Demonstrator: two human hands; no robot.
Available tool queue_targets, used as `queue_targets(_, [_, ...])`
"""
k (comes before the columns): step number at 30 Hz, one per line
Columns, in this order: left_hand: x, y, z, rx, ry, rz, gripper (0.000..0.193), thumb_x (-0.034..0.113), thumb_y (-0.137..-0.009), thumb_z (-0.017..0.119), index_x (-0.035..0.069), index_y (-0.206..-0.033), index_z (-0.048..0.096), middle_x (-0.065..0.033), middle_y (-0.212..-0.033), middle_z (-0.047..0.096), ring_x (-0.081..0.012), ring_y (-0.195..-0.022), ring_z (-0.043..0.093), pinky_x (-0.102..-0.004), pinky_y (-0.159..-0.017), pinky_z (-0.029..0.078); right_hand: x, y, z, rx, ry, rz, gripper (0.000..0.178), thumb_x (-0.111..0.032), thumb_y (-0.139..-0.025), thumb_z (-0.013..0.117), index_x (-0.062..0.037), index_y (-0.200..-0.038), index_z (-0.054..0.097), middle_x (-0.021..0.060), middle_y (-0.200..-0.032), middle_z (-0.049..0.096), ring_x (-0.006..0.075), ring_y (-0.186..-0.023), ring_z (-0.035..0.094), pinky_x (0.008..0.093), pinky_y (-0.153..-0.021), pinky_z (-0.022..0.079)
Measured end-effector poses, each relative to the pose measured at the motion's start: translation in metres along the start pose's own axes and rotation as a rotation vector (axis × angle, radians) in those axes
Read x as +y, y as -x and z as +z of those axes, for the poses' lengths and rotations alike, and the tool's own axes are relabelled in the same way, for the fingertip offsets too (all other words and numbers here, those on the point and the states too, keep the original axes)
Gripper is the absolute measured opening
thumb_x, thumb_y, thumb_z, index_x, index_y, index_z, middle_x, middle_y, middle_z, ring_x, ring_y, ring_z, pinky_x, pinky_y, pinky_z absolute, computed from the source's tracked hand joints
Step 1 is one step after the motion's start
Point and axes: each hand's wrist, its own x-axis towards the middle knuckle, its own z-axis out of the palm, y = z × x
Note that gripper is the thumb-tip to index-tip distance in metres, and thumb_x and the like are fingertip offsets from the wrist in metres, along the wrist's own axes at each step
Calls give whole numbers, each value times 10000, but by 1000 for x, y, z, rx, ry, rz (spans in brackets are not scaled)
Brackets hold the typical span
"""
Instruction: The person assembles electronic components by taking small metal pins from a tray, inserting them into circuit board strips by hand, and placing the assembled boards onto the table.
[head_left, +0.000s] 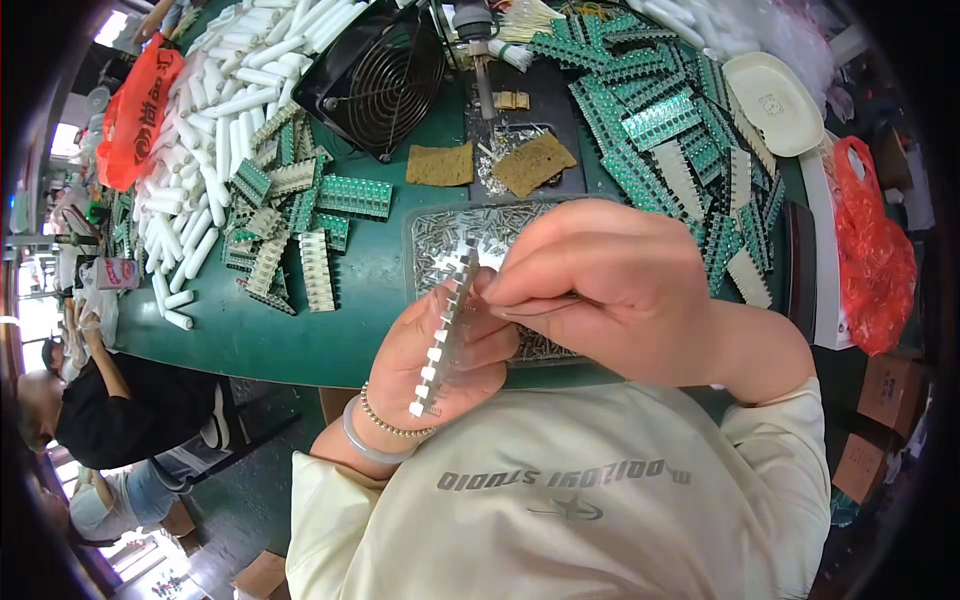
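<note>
My left hand (430, 350), with a beaded bracelet and a pale bangle at its wrist, is closed round a narrow circuit board strip (437, 345). The strip is tilted, its edge toward me, with a row of white blocky parts along it. My right hand (610, 265) is closed in a pinch at the strip's far end; whatever its fingertips hold is too small or hidden to make out. Beneath both hands stands a clear plastic tray (412, 240) of small metal cylindrical parts, partly covered by my right hand.
Panels of green circuit boards lie in piles at left (355, 196) and right (640, 150). White tubes (215, 110) heap at far left. A black fan (385, 85), a soldering iron (484, 85) and brown sponges (440, 165) stand beyond the tray. Another person (130, 400) sits at left.
</note>
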Motion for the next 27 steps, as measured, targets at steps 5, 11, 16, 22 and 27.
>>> queue_targets(5, [-5, 1, -1, -76, -51, -2, 236, 221, -880, 528, 65, -1046, 464, 21, -748, 418, -78, -630, 400, -179, -487, 361, -1, 1, 1, 18, -13, -25, 204, 66, -619, 675, -48, -788, 658, 81, -784, 617, 192, -679, 601, 253, -580, 477])
queue_targets(11, [-8, -4, 1, -10, 28, -66, 186, 139, -858, 509, 55, -1017, 460, -14, -765, 430, -117, -635, 415, -218, -496, 355, 0, 3, 6, 106, -76, -7, 210, 62, -619, 664, -48, -793, 624, 83, -765, 624, 204, -689, 615, 259, -591, 494])
queue_targets(16, [-9, -11, 4, -82, 107, -141, 192, 187, -881, 429, 40, -999, 466, -30, -773, 445, -143, -629, 417, -245, -508, 346, 5, 7, 3, 90, 61, -138, 232, 27, -643, 676, -82, -828, 585, 76, -741, 637, 206, -651, 628, 263, -538, 506])
queue_targets(22, [-11, -6, 12, 1, -26, -58, 239, 243, -887, 438, 43, -1014, 471, -33, -753, 459, -154, -613, 406, -250, -547, 344, 1, 7, 0, 81, 72, -174, 244, 20, -639, 689, -84, -827, 574, 73, -749, 637, 195, -649, 630, 258, -527, 506])
queue_targets(27, [-11, -4, 15, 83, -273, 0, 357, 286, -843, 553, 44, -1082, 444, -40, -784, 491, -154, -654, 448, -245, -551, 338, 1, 8, 0, 105, 16, -144, 247, 34, -636, 694, -83, -815, 572, 64, -755, 638, 186, -644, 628, 255, -527, 508])
